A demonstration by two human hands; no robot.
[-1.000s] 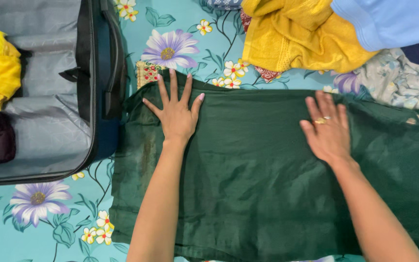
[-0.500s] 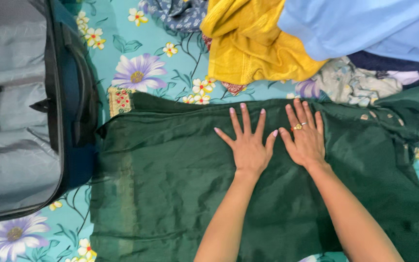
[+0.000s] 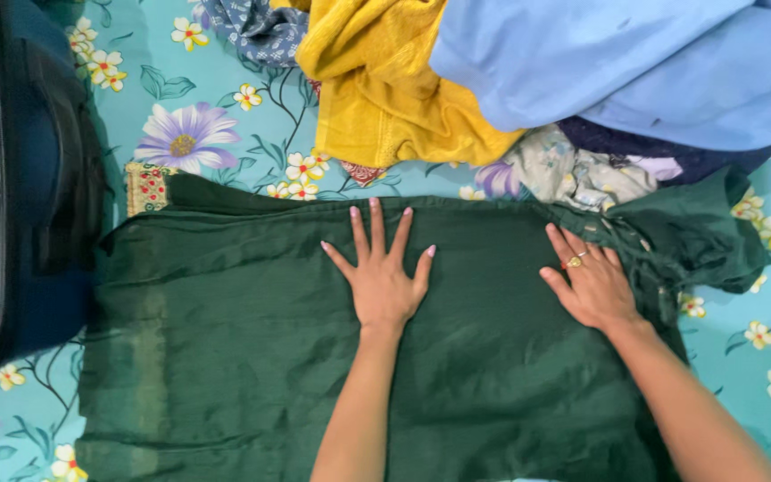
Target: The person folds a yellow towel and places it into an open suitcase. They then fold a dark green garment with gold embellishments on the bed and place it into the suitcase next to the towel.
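Two bare hands lie palm-down on a dark green garment (image 3: 252, 339) spread flat over a turquoise floral bedsheet (image 3: 225, 98). Left hand (image 3: 384, 277): fingers fully splayed and pointing toward 12 o'clock, thumb out toward 10 o'clock, palm pressed flat on the cloth near its upper edge; it grips nothing. Right hand (image 3: 592, 284): also flat and open, fingers closer together and angled toward 11 o'clock, a ring on one finger; it rests on the cloth just where the smooth panel meets the bunched, crumpled end of the garment at 3 o'clock. The two hands are well apart, with flat fabric between them.

The garment fills the lower centre of the view — its left edge touches the dark blue suitcase (image 3: 37, 196) at 9 o'clock, of which only the wall and a strip of grey lining show. At 12 o'clock, beyond the garment's top edge, a pile of clothes lies on the sheet: a yellow cloth (image 3: 385, 89), a light blue cloth (image 3: 635, 62) overlapping it, and a pale printed fabric (image 3: 573, 170) beneath.
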